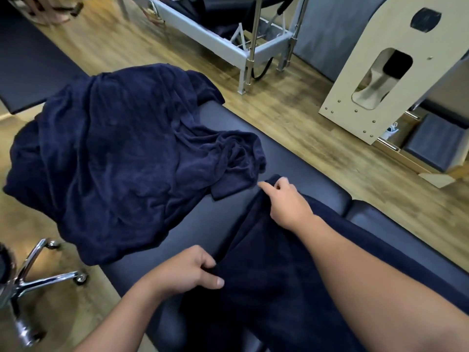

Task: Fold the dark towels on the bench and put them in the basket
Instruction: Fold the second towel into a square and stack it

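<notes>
Navy towel (266, 262) between pinching fingers (206, 262)

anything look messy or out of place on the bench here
Yes: the crumpled towel lies in a heap and hangs over the far edge of the bench. The near towel, gripped by both hands, lies flatter.

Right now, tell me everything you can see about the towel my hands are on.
The near towel is dark navy, soft terry by its look, and lies fairly flat along the padded bench, running out of view at the bottom. The left hand pinches its left edge; the right hand grips its far corner. It lies apart from the crumpled towel heap further along the bench.
</notes>
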A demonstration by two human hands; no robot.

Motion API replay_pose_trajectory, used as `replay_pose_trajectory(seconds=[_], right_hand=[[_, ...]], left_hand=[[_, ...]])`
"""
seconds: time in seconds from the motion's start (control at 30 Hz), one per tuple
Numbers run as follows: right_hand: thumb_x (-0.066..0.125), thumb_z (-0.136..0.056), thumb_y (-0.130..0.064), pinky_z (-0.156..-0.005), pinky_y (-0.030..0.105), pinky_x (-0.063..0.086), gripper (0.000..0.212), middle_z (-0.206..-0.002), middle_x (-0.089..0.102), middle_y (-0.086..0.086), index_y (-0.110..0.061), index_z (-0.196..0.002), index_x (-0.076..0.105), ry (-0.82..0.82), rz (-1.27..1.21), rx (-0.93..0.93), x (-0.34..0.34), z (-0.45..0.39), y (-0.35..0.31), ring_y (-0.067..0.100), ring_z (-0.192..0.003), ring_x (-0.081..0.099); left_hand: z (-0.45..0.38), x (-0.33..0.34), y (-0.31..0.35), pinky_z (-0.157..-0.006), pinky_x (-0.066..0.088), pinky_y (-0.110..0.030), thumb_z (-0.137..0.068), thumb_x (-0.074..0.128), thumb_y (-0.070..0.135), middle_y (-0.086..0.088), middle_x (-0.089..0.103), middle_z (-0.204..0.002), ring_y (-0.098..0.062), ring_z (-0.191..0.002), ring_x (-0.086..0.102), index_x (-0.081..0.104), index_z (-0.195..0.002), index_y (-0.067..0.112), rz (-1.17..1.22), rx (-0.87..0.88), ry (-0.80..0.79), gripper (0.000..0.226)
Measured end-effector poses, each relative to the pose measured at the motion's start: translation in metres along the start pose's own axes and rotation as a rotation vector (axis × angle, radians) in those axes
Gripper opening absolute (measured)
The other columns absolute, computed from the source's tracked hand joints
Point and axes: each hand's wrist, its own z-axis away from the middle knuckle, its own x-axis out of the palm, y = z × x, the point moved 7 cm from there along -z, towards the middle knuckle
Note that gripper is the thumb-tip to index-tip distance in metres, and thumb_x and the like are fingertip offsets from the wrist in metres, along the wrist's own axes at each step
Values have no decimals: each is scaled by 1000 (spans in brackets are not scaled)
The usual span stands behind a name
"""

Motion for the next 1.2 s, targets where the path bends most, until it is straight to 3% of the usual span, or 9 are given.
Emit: replay_pose_trajectory(seconds=[0.1,0.23,0.43,0.5,0.67,0.83,0.93,1.07,1.2], right_hand=[[51,-92,-8,-74,43,51,46,-137,30,6,-30,-132,49,38,58,66,-5,-3,7,31,-109,46],[52,-93,-10,-59,38,40,20,-117,41,6,-16,-112,51,259,113,70,-30,-7,4,32,-91,54],[55,-98,-17,-86,48,52,54,-154,23,-1,-40,-145,39,19,35,-113,-3,-18,-14,33,-113,48],[54,-101,-25,-83,44,51,41,-155,28,-5,-42,-138,51,17,120,-191,-1,-21,-24,31,-111,47],[51,-101,-21,-66,39,39,16,-108,46,2,-20,-112,64,120,206,65,-11,-31,-15,30,-98,52],[50,-94,-6,-73,42,47,40,-135,41,-3,-24,-129,54,0,198,-223,3,-29,-52,31,-104,47],[50,-92,-2,-75,42,49,38,-124,49,-1,-22,-123,59,-100,258,-243,4,-26,-57,28,-101,47],[46,-96,-2,-71,42,47,27,-113,48,3,-17,-115,58,-74,291,-158,-4,-20,-49,29,-105,50],[46,-90,3,-68,40,43,28,-111,58,5,-15,-111,53,-20,261,-165,-17,-11,-42,33,-101,61]], left_hand=[[5,-4,-6,-57,22,-33,-75,80,25,3,31,-54,-13,-54,30,34,-50,16,-133,1,33,53],[13,-8,-27,-57,23,-32,-76,80,32,-1,33,-60,-14,-57,33,36,-56,13,-120,-47,102,52],[17,-14,-19,-55,37,-27,-81,67,66,6,55,-65,-8,-64,52,49,-65,18,-466,-147,343,54],[17,-16,-16,-56,39,-33,-84,59,73,1,56,-65,-15,-67,58,48,-63,15,-512,-160,417,62],[19,-10,-35,-56,37,-30,-82,76,50,3,57,-76,-20,-72,57,48,-65,16,-619,-210,286,47],[24,-18,-41,-67,45,-33,-80,67,56,3,60,-84,-20,-83,60,50,-81,25,-485,-191,442,36],[20,-14,-27,-75,49,-38,-82,64,68,5,62,-97,-23,-94,62,51,-97,24,-529,-161,524,48],[6,-6,-19,-77,44,-32,-89,70,43,4,54,-98,-21,-93,56,57,-91,22,-528,-113,474,25],[8,-4,-16,-59,41,-26,-76,69,25,7,59,-79,-13,-72,57,52,-74,23,-305,-123,422,18]])
